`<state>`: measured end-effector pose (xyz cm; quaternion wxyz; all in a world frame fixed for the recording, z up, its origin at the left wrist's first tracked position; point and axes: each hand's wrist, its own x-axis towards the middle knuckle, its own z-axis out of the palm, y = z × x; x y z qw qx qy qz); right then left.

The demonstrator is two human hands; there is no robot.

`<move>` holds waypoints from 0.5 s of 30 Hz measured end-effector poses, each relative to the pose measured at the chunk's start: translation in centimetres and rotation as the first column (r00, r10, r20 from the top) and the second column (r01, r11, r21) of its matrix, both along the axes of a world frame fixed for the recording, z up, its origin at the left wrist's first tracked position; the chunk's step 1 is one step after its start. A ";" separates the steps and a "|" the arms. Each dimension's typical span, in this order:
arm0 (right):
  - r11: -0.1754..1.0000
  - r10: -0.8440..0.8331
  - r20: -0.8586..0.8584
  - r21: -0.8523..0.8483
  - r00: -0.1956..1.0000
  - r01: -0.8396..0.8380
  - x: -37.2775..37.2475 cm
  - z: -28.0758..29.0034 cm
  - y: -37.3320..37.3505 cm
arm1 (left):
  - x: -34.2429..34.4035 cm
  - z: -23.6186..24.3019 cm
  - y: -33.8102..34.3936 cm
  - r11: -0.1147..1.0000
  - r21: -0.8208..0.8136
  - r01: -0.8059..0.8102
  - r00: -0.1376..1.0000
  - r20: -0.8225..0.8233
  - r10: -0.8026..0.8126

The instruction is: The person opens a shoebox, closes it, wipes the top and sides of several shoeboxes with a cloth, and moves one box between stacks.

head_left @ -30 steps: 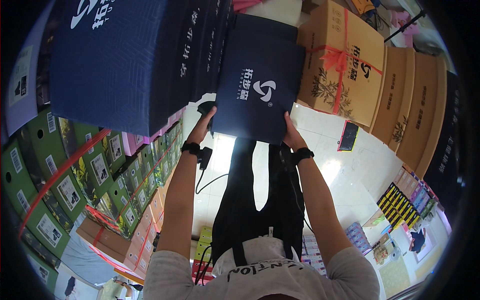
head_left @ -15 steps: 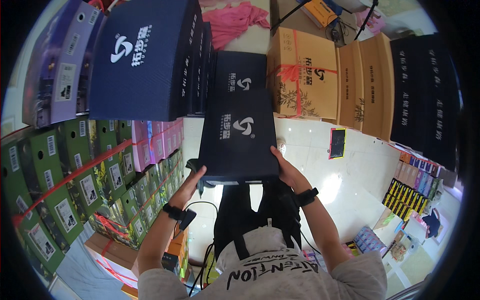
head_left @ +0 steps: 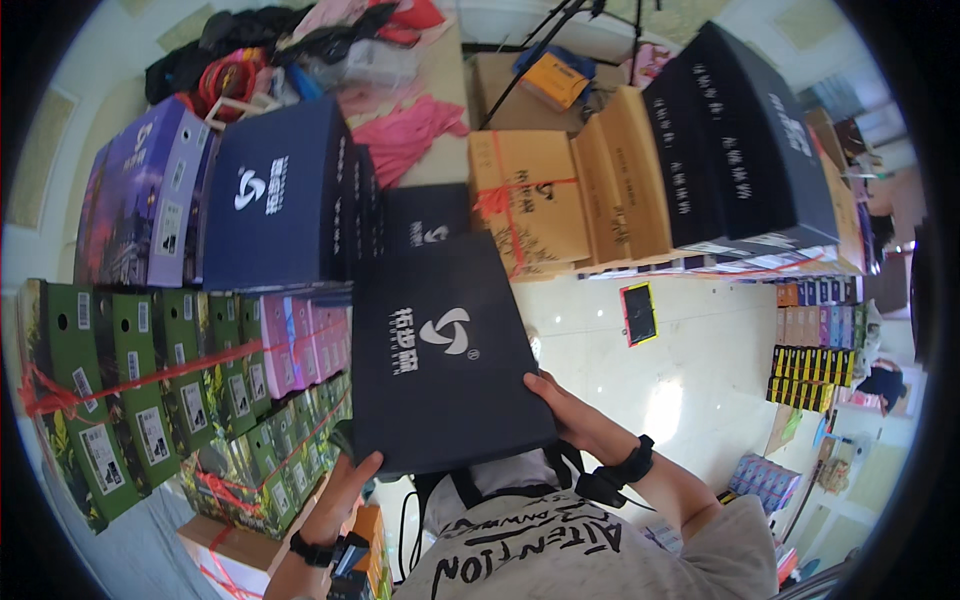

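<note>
A dark navy shoe box (head_left: pixel 440 400) with a white swirl mark on its lid is held in front of my body, tilted a little. My left hand (head_left: pixel 357 472) grips its near left corner, thumb up against the edge and the other fingers hidden below. On the right side, my right hand (head_left: pixel 562 405) clasps the near right edge, with its thumb along the lid's edge. Just beyond the held box, another dark box (head_left: pixel 428 208) lies between the stacks. A larger blue box (head_left: pixel 268 200) stands to its left and a tan box with red ribbon (head_left: pixel 530 185) to its right.
Green shoe boxes (head_left: pixel 140 385) tied with red string are stacked at left, beside pink boxes (head_left: pixel 290 345). Tall dark boxes (head_left: pixel 735 140) stand at back right. Pink cloth (head_left: pixel 410 135) lies behind. A small black board (head_left: pixel 640 312) is on the pale floor (head_left: pixel 690 350).
Both hands have brought the dark shoe box nearer to my body and slightly left, turning it a little. The view has shifted, showing more of the table behind.
</note>
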<state>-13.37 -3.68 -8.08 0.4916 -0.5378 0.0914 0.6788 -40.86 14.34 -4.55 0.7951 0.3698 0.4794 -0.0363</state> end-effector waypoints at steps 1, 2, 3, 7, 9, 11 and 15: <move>0.999 -0.028 0.017 0.033 0.999 0.028 0.2 1.7 0.3 | 0.1 0.6 -0.2 0.999 0.033 -0.035 0.999 0.027 0.034; 0.996 -0.059 0.063 0.067 0.996 0.054 0.6 4.7 0.4 | 0.7 1.9 -0.7 0.992 0.122 -0.038 0.999 0.036 0.034; 0.993 -0.086 0.090 0.087 0.992 0.078 1.1 6.7 0.3 | 1.4 3.1 -1.0 0.976 0.213 -0.042 0.998 0.050 0.032; 0.900 -0.246 0.369 0.431 0.896 0.070 3.3 12.3 -1.3 | 3.9 6.2 -1.4 0.899 0.437 -0.039 0.989 0.146 -0.028; 0.879 -0.323 0.533 0.475 0.782 0.039 5.0 15.8 -2.4 | 6.8 8.1 -0.8 0.845 0.528 -0.089 0.955 0.287 -0.078; 0.853 -0.444 0.608 0.513 0.658 0.101 6.5 18.8 -3.3 | 9.9 9.8 0.2 0.793 0.603 -0.088 0.910 0.373 -0.183; 0.718 -0.693 0.582 0.609 0.426 0.336 10.8 24.1 -7.8 | 18.6 15.7 -1.3 0.673 0.720 -0.169 0.835 0.467 -0.290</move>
